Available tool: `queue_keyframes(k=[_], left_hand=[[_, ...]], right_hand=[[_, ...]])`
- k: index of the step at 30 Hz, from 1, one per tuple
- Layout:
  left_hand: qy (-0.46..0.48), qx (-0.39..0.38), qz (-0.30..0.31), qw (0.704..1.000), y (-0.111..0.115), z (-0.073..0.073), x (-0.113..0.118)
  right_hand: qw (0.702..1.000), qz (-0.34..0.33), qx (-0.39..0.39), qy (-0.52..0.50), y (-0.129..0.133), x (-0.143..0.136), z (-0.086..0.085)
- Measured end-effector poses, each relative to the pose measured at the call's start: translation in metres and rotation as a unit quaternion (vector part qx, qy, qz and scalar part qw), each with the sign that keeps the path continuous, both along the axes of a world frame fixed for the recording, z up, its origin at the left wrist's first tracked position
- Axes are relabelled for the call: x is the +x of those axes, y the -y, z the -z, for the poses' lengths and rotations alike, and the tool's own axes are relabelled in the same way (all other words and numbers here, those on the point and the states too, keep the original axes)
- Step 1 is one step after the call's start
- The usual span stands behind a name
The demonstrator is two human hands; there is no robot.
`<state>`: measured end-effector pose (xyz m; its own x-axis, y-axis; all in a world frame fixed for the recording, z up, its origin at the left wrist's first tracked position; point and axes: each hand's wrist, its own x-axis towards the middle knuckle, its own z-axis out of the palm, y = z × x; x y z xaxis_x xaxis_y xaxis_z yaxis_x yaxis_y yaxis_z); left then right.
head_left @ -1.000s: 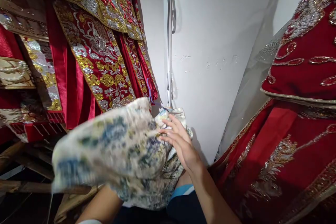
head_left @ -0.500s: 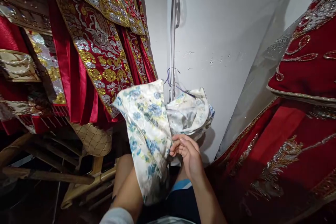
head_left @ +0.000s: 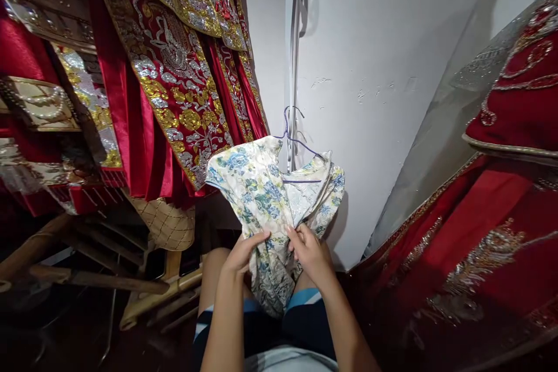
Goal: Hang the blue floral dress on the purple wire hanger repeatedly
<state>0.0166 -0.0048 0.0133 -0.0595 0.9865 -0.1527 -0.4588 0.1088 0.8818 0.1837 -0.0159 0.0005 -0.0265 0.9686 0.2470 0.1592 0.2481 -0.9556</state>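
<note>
A white blouse [head_left: 265, 192] with blue and yellow flowers hangs in front of me on a thin purple hanger [head_left: 285, 131], whose hook points up beside a metal rail. My left hand [head_left: 244, 253] grips the blouse at its left side, thumb on the front and the fingers hidden behind the cloth. With thumb and fingers pinched, my right hand [head_left: 307, 247] holds the front edge just below the V-shaped neckline. Between the collar edges the pale inside of the back shows. The lower part of the blouse bunches between my knees.
Red embroidered costumes [head_left: 174, 87] hang at the left, close to the blouse. Below them stands a bamboo frame [head_left: 100, 279]. A narrow metal rail [head_left: 294, 40] runs up the white wall [head_left: 370, 58]. Another beaded red garment [head_left: 492, 197] hangs at the right.
The blouse has turned to face me and settled on the hanger, its neckline now open. My left hand has come out from behind the cloth to its left side; my right hand now pinches the front edge.
</note>
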Motion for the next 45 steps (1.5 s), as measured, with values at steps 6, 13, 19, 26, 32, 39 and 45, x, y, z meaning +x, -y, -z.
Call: queue_keyframes(k=[6,13,19,26,32,39,45], left_hand=[[0.061,0.017,-0.031,0.998,-0.003,-0.001,0.014],[0.052,0.066,-0.008,0.996,-0.005,0.014,0.023],[0.048,0.05,0.032,0.997,-0.009,0.02,0.013],[-0.258,0.219,-0.315,0.887,-0.003,0.046,0.044],[-0.311,0.318,-0.108,0.889,0.022,0.065,0.093],[-0.346,0.307,-0.103,0.881,0.011,0.063,0.08],[-0.401,0.289,-0.133,0.859,0.008,0.079,0.073]], right_hand=[[0.991,-0.111,-0.055,-0.048,-0.006,0.002,0.007],[0.986,-0.102,-0.095,-0.089,-0.003,0.003,-0.004],[0.979,-0.104,-0.162,-0.07,0.003,0.005,-0.013],[0.988,-0.057,-0.122,-0.081,0.001,0.007,-0.005],[0.993,-0.009,-0.041,-0.108,-0.001,0.009,-0.006],[0.995,-0.039,-0.054,-0.072,-0.005,0.011,-0.022],[0.991,-0.009,0.037,-0.132,-0.069,0.0,-0.104]])
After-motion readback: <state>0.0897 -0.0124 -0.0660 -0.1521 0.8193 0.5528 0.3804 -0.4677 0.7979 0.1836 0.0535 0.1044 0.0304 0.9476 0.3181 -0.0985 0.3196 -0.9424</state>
